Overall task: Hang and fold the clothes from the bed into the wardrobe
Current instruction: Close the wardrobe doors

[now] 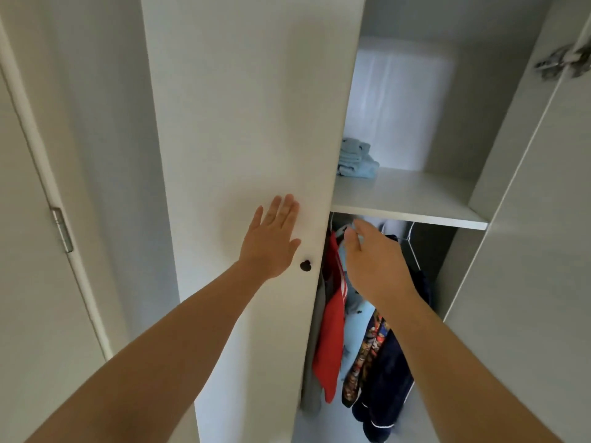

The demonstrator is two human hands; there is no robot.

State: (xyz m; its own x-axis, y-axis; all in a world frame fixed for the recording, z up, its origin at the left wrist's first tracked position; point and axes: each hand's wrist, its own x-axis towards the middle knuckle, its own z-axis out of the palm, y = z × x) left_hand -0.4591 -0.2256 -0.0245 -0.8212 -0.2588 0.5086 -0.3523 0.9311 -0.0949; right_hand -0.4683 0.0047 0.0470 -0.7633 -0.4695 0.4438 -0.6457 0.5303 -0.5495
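My left hand [271, 241] lies flat on the white wardrobe door [243, 123]; by my right hand [374, 260], grip unclear, coloured garments [329, 334] hang: task looks nearly done.

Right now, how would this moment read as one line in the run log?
left hand: flat on wardrobe door | right hand: at hanging clothes, grip unclear | shelf: folded blue cloth

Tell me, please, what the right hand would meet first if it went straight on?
Probably the light blue garment hanging just ahead of the right hand under the shelf; depth is unclear.
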